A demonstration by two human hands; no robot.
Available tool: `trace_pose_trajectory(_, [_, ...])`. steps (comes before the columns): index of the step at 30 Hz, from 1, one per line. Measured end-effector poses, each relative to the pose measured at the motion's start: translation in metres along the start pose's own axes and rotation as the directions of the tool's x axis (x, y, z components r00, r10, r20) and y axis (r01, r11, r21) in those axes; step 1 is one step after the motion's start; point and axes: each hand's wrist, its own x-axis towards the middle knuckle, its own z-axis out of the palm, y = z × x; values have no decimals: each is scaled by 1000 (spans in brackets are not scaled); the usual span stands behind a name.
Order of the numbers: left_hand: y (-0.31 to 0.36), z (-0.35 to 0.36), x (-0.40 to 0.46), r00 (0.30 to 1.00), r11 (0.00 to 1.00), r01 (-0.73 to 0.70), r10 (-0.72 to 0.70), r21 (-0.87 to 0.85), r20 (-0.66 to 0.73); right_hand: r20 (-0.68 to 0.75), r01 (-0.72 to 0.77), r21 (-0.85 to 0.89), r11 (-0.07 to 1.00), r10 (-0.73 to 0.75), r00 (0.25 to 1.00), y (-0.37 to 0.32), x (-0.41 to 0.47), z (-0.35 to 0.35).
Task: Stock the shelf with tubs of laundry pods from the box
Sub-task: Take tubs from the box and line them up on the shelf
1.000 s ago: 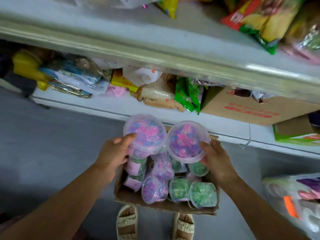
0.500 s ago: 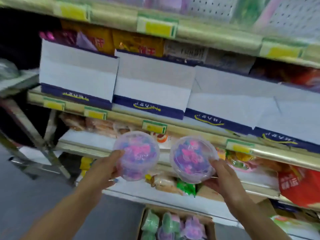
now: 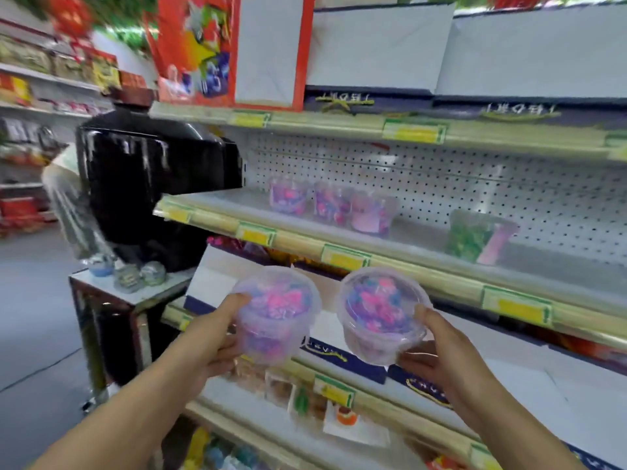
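Note:
My left hand [image 3: 217, 337] grips a clear tub of pink and purple laundry pods [image 3: 276, 313] by its left side. In my right hand [image 3: 437, 351] sits a second such tub [image 3: 381, 315], held from below and from the right. Both tubs are upright, in front of and below the pegboard-backed shelf [image 3: 407, 239]. On that shelf stand three purple tubs [image 3: 332, 206] in a row and one green tub [image 3: 475, 237] further right. The box is out of view.
A large black appliance [image 3: 146, 184] stands on a small table [image 3: 135, 293] at the shelf's left end, with small tubs beside it. White and blue cartons [image 3: 373, 45] fill the shelf above. Packaged goods sit on the lower shelves.
Both hands have lifted the two tubs from the box on the floor. My view has swung up, from the lower shelves to the pegboard shelf.

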Motion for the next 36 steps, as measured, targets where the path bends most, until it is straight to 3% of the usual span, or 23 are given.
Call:
trace_pose_trajectory(8, [54, -20, 22, 998, 999, -50, 51, 12, -46, 126, 112, -5, 994, -111, 986, -52, 22, 20])
trace_pose_trajectory(14, [85, -40, 72, 993, 996, -92, 93, 16, -78, 98, 124, 7, 992, -124, 987, -77, 61, 61])
trace_pose_trajectory(27, [195, -112, 280, 985, 977, -172, 170, 129, 23, -31, 137, 41, 990, -136, 990, -118, 187, 212])
trace_pose_trajectory(36, [217, -143, 388, 984, 940, -174, 176, 292, 19, 11, 64, -56, 996, -63, 998, -125, 256, 300])
